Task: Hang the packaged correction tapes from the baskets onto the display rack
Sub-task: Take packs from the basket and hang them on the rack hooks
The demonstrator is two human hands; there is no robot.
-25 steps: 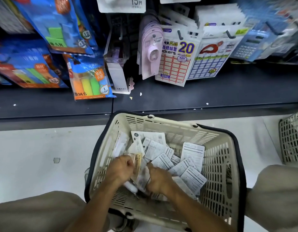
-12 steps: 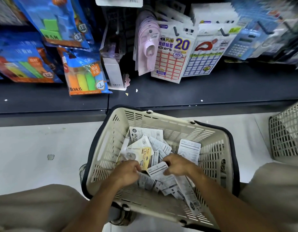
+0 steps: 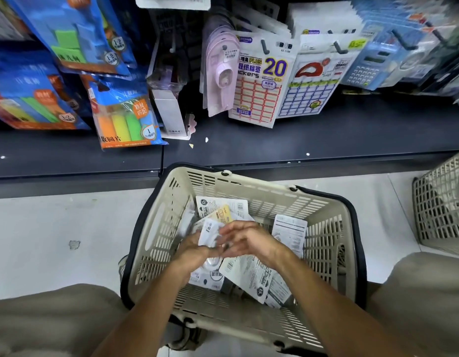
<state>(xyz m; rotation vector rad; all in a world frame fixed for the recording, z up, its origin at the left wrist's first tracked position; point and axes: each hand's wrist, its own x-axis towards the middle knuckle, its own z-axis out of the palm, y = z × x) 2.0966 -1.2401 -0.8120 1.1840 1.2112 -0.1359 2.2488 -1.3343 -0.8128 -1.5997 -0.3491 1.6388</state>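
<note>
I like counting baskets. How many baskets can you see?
2. One cream basket sits on the floor right in front of the person, with packets inside. A second basket stands at the right edge, only partly in view. More may sit outside the picture.

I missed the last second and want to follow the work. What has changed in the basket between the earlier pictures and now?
Both hands rose from digging among the packs and met above them. The left hand now holds a small stack of packs, gathered upright; the right hand lies over the stack with fingers fairly straight. More basket floor shows. The loose pack at right, the second basket and the rack stayed.
</note>
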